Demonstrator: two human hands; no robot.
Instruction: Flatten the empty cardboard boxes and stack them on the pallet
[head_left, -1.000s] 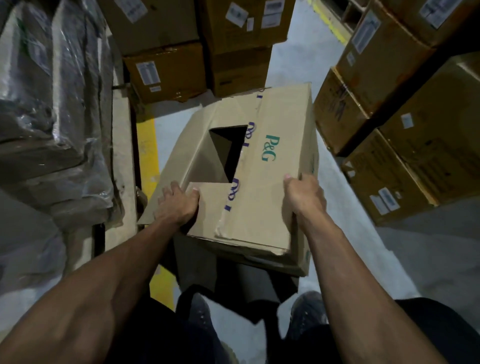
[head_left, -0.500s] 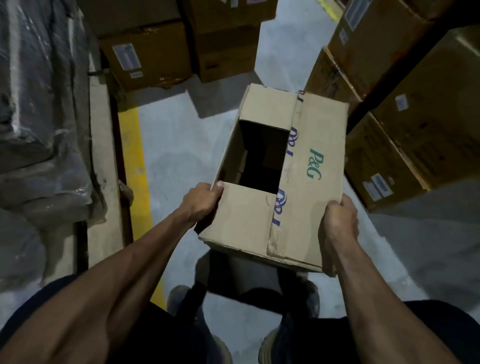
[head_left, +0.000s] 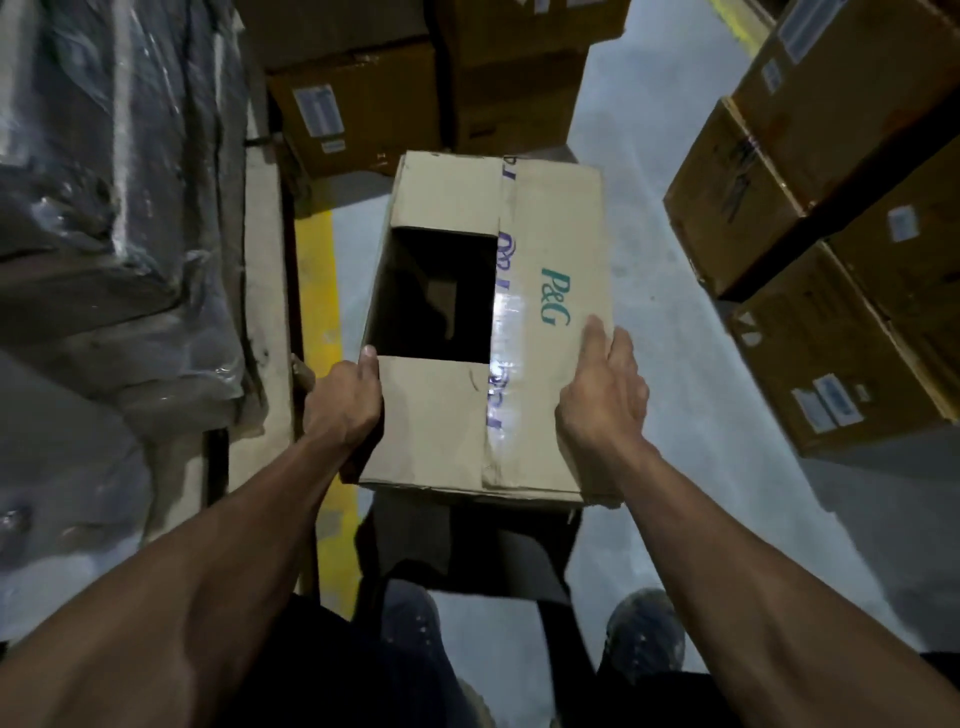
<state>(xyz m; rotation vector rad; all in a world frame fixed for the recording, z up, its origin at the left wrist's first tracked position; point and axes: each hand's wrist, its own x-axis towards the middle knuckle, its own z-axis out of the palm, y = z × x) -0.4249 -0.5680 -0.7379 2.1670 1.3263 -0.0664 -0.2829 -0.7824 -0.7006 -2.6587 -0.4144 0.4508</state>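
A person stands on a grey concrete floor (head_left: 670, 332) holding a cardboard box (head_left: 550, 208) out in front at about waist height, above two dark shoes (head_left: 644, 636). The box is not yet flattened: its top faces up, printed "P&G" in green, with a strip of glossy tape running along the seam and a rectangular gap on the left side where a flap is folded away, showing a dark interior. The left hand (head_left: 343, 402) grips the near left edge of the box, thumb lying over the top flap and fingers curled round the side. The right hand (head_left: 605, 400) rests on the near right corner, fingers fairly straight and laid along the top and right edge; whether they hook round the side cannot be told. A yellow line (head_left: 324, 291) runs along the floor just left of the box, beside a concrete kerb. Plastic-wrapped goods (head_left: 119, 182) fill the left side, sealed brown cartons (head_left: 358, 104) with white labels stand beyond the box, and more cartons (head_left: 831, 338) are stacked on the right.
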